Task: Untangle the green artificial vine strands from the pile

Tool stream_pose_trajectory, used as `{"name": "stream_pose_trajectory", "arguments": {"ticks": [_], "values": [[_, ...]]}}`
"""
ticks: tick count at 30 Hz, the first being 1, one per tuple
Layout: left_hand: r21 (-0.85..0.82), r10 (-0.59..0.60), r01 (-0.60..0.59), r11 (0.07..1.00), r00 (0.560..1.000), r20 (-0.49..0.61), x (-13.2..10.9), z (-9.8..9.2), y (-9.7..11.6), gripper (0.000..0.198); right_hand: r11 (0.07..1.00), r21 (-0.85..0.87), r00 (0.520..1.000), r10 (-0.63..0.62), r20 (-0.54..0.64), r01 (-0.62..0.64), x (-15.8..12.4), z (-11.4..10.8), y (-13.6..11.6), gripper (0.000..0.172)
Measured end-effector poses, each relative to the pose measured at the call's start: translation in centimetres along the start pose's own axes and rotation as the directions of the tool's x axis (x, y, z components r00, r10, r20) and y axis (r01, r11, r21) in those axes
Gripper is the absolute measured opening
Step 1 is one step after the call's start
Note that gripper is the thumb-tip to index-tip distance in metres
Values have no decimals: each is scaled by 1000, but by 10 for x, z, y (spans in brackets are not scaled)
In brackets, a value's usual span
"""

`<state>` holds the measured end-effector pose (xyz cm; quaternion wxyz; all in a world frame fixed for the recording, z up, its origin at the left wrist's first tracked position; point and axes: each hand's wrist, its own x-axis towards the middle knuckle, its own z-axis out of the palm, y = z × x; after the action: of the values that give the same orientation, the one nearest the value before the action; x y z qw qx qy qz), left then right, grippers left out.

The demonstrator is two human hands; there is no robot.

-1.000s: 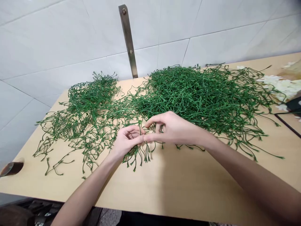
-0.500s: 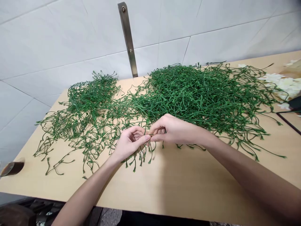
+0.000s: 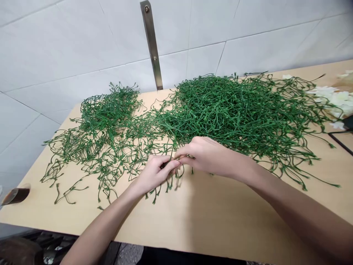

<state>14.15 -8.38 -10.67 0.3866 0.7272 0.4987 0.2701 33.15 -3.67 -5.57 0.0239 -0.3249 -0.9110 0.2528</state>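
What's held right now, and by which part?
Green stems, pinched where the left hand and right hand meet; ends show above and below, but the exact spot gripped is hidden.

Hands together at centre, fingertips meeting or very nearly so. Left forearm (image 3: pixel 110 221), bare, slants up from the lower edge; wrist close to straight. Left hand (image 3: pixel 157 171) in a pinch: thumb (image 3: pixel 171 166) laid along the top, pointing right, fingers curled, mostly hidden. Right forearm (image 3: pixel 278 193), also bare, runs in diagonally from the lower right. Right hand (image 3: pixel 208 154) back uppermost, index finger (image 3: pixel 184 150) arched, its tip turned toward the left thumb.
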Motion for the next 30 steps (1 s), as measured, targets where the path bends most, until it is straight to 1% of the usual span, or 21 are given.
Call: {"name": "stream_pose_trajectory", "arguments": {"ticks": [2, 4, 8, 10, 12, 14, 16, 18, 19, 20, 22, 26, 28, 30], "values": [[13, 16, -15, 1000, 999, -52, 1, 1, -1, 45, 998, -50, 999, 39, -19, -40, 1, 2, -1, 22], [35, 51, -47, 998, 994, -92, 1, 1, -1, 46, 999, -47, 1000, 26, -17, -27, 1, 3, -1, 23], [20, 68, -66, 998, 992, -110, 0, -1, 1, 41, 992, 101, 997, -68, -36, 71, 3, 4, 2, 26], [-11, 58, -59, 998, 993, -105, -1, -3, 2, 41, 981, 169, 995, -87, -57, 95, 3, 5, 5, 26], [-37, 39, -43, 998, 995, -96, -1, -4, 3, 43, 970, 219, 994, -89, -60, 100, 3, 5, 7, 25], [-61, -1, -3, 998, 998, -67, -1, -5, 3, 46, 967, 230, 993, -96, -68, 109, 2, 6, 7, 23], [-100, -43, 43, 994, 999, 4, -1, -6, 2, 51, 965, 215, 987, -134, -93, 151, 2, 5, 5, 23], [-162, -50, 65, 985, 994, 93, -1, -7, 1, 58, 953, 224, 977, -181, -109, 202, 2, 3, 2, 22], [-195, -45, 68, 979, 992, 120, -1, -8, 1, 60, 945, 245, 974, -197, -107, 218, 2, 2, 1, 22], [-225, -38, 66, 972, 991, 129, -2, -9, 1, 62, 938, 267, 974, -202, -104, 223, 2, 1, 0, 22], [-278, -15, 44, 960, 994, 106, -3, -9, 1, 64, 931, 298, 977, -189, -99, 211, 2, 1, -2, 26], [-349, 65, -30, 936, 994, 88, -4, -9, 6, 75, 900, 380, 977, -189, -103, 214, 2, 5, -2, 42], [-350, 57, -22, 937, 994, 89, -5, -9, 7, 77, 867, 444, 974, -214, -78, 226, 3, 8, -3, 48], [-349, 21, 9, 937, 997, 80, -5, -8, 5, 74, 833, 505, 973, -221, -69, 226, 5, 11, -4, 52]]}}
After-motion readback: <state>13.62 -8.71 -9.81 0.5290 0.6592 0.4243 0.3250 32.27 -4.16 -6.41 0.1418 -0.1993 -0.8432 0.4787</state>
